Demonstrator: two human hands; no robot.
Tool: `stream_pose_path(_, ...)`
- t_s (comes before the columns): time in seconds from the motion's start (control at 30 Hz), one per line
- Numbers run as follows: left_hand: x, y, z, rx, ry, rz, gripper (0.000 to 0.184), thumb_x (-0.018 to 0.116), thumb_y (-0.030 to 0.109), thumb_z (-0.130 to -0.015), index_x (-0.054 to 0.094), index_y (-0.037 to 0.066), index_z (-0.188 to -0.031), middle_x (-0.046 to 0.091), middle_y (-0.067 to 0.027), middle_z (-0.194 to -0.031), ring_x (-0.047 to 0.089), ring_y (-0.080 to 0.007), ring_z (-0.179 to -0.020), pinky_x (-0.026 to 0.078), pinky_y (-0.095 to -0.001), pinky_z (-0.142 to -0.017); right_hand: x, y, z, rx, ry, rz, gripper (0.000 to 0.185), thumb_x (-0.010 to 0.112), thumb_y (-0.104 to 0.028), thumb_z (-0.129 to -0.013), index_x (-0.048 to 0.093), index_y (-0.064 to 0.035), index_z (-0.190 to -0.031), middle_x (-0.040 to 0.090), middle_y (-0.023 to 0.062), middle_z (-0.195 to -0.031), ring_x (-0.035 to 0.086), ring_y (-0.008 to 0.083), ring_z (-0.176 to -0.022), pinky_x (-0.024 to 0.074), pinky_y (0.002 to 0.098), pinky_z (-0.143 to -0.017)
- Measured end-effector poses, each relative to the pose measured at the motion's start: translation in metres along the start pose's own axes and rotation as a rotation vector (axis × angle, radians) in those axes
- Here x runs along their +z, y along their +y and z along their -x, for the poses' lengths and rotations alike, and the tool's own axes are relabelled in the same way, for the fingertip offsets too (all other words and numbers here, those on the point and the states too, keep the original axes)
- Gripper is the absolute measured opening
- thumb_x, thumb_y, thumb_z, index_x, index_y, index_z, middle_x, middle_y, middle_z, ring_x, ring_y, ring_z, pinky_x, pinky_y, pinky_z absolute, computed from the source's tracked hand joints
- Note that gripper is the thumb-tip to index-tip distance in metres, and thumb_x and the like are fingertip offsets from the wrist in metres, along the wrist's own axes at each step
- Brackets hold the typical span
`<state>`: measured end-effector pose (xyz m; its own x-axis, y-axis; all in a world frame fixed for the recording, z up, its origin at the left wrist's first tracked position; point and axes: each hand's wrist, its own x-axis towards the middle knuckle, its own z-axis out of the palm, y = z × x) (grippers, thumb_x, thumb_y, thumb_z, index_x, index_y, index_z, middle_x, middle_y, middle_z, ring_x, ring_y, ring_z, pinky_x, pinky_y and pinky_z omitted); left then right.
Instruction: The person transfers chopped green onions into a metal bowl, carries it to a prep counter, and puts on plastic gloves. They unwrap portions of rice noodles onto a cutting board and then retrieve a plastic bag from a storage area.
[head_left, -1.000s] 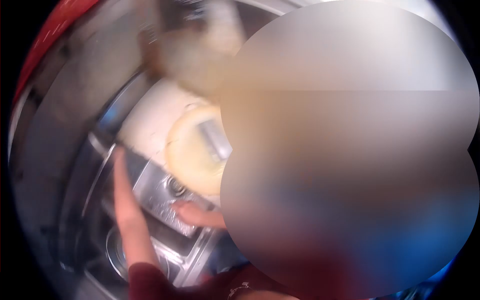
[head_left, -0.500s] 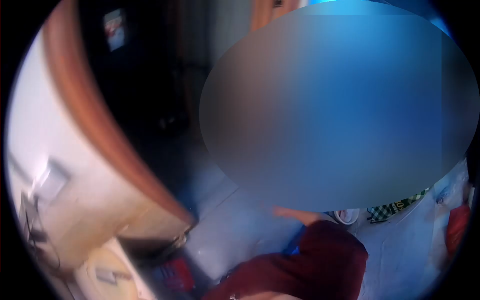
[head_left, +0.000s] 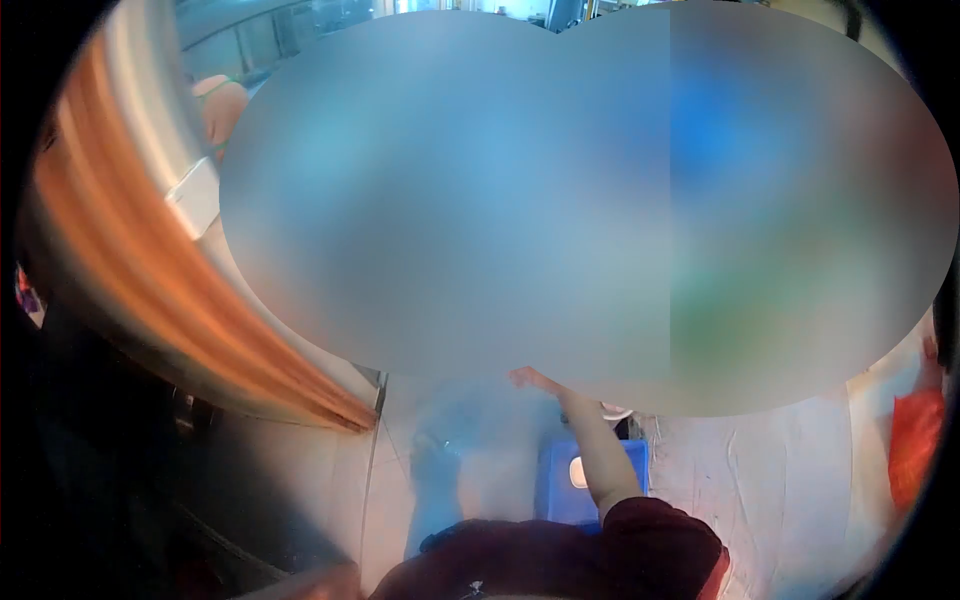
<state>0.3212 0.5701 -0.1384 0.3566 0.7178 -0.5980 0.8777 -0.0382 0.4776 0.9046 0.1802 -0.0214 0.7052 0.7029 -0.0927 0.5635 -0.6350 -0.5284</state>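
My right arm reaches forward from a dark maroon sleeve [head_left: 655,520], and my right hand [head_left: 535,379] is out over the tiled floor. The fingers are small and smeared, and a large blurred patch covers the area just beyond them. No held object can be made out. Under the forearm stands a blue plastic stool or crate [head_left: 632,462], with a pale opening in it. Close to the wrist, the rim of a white container [head_left: 617,411] shows partly. My left hand is out of view.
A brown wooden door frame [head_left: 250,335] runs down the left side, with a white plate [head_left: 195,198] on the wall beside it. At the far right hangs or stands a red bag-like thing [head_left: 915,448]. Pale floor [head_left: 745,480] lies at the right.
The view has swung round, bringing the door frame across the left and the blue plastic piece into sight. More of my right forearm shows now. The green checked bag is no longer visible.
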Motion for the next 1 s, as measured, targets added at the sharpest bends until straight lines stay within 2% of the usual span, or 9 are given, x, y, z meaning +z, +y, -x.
stream_pose_path(0.1, 0.044, 0.107, -0.08, 0.044, -0.11, -0.09, 0.022, 0.057, 0.021, -0.083, 0.058, 0.0, -0.091, 0.053, -0.0076, -0.076, 0.044, -0.0205, -0.066, 0.042, -0.0338, -0.064, 0.086, 0.111, 0.015, 0.236, -0.34, 0.028, 0.029, 0.041, -0.027, -0.091, 0.059, -0.0048, -0.097, 0.06, 0.0152, -0.089, 0.059, 0.0301, -0.082, 0.0471, 0.0426, -0.068)
stream_pose_path(0.17, 0.066, 0.187, -0.136, 0.093, -0.166, -0.119, 0.023, 0.057, 0.021, -0.083, 0.058, 0.0, -0.092, 0.053, -0.0081, -0.078, 0.044, -0.0212, -0.067, 0.042, -0.0342, -0.065, 0.118, 0.155, 0.049, 0.449, -0.462, -0.066, 0.029, 0.041, -0.027, -0.091, 0.059, -0.0048, -0.097, 0.06, 0.015, -0.089, 0.059, 0.0299, -0.082, 0.0471, 0.0426, -0.068)
stream_pose_path(0.27, 0.096, 0.308, -0.199, 0.167, -0.25, -0.154, 0.023, 0.057, 0.021, -0.083, 0.057, 0.0, -0.093, 0.053, -0.0088, -0.08, 0.044, -0.0221, -0.07, 0.042, -0.0348, -0.066, 0.119, 0.172, 0.073, 0.817, -0.349, -0.349, 0.029, 0.041, -0.027, -0.091, 0.058, -0.0047, -0.098, 0.06, 0.0146, -0.088, 0.059, 0.0297, -0.081, 0.0472, 0.0426, -0.068)
stream_pose_path(0.4, 0.13, 0.455, -0.254, 0.31, -0.342, -0.195, 0.024, 0.058, 0.021, -0.082, 0.057, 0.0, -0.094, 0.053, -0.0097, -0.083, 0.045, -0.0234, -0.073, 0.042, -0.0356, -0.069, 0.076, 0.183, 0.049, 1.094, -0.107, -0.625, 0.028, 0.041, -0.026, -0.09, 0.058, -0.0046, -0.098, 0.06, 0.0142, -0.088, 0.059, 0.0294, -0.081, 0.0472, 0.0425, -0.068)
stream_pose_path(0.5, 0.168, 0.557, -0.294, 0.377, -0.401, -0.199, 0.025, 0.058, 0.021, -0.082, 0.057, 0.001, -0.096, 0.053, -0.0104, -0.086, 0.045, -0.0243, -0.076, 0.042, -0.0363, -0.07, 0.056, 0.208, 0.002, 1.179, 0.02, -0.734, 0.028, 0.042, -0.026, -0.09, 0.058, -0.0045, -0.099, 0.06, 0.0138, -0.088, 0.059, 0.0291, -0.081, 0.0473, 0.0425, -0.068)
stream_pose_path(0.6, 0.199, 0.627, -0.318, 0.373, -0.433, -0.23, 0.025, 0.058, 0.022, -0.082, 0.056, 0.001, -0.097, 0.053, -0.0112, -0.088, 0.046, -0.0253, -0.078, 0.042, -0.0369, -0.072, 0.04, 0.245, -0.046, 1.199, 0.08, -0.777, 0.028, 0.042, -0.025, -0.09, 0.058, -0.0045, -0.1, 0.06, 0.0135, -0.087, 0.059, 0.0289, -0.081, 0.0473, 0.0424, -0.068)
stream_pose_path(0.77, 0.223, 0.714, -0.365, 0.309, -0.458, -0.299, 0.027, 0.058, 0.022, -0.082, 0.056, 0.001, -0.098, 0.053, -0.0123, -0.092, 0.046, -0.0269, -0.083, 0.041, -0.0379, -0.075, -0.009, 0.311, -0.138, 1.188, 0.149, -0.776, 0.028, 0.042, -0.025, -0.09, 0.058, -0.0044, -0.101, 0.06, 0.0129, -0.087, 0.058, 0.0285, -0.081, 0.0474, 0.0424, -0.069)
stream_pose_path(1.0, 0.215, 0.821, -0.438, 0.193, -0.431, -0.295, 0.029, 0.058, 0.022, -0.082, 0.055, 0.001, -0.101, 0.053, -0.014, -0.098, 0.047, -0.0291, -0.089, 0.041, -0.0393, -0.078, -0.074, 0.358, -0.273, 1.214, 0.283, -0.905, 0.028, 0.043, -0.024, -0.089, 0.058, -0.0042, -0.102, 0.06, 0.0121, -0.086, 0.058, 0.028, -0.081, 0.0475, 0.0423, -0.069)
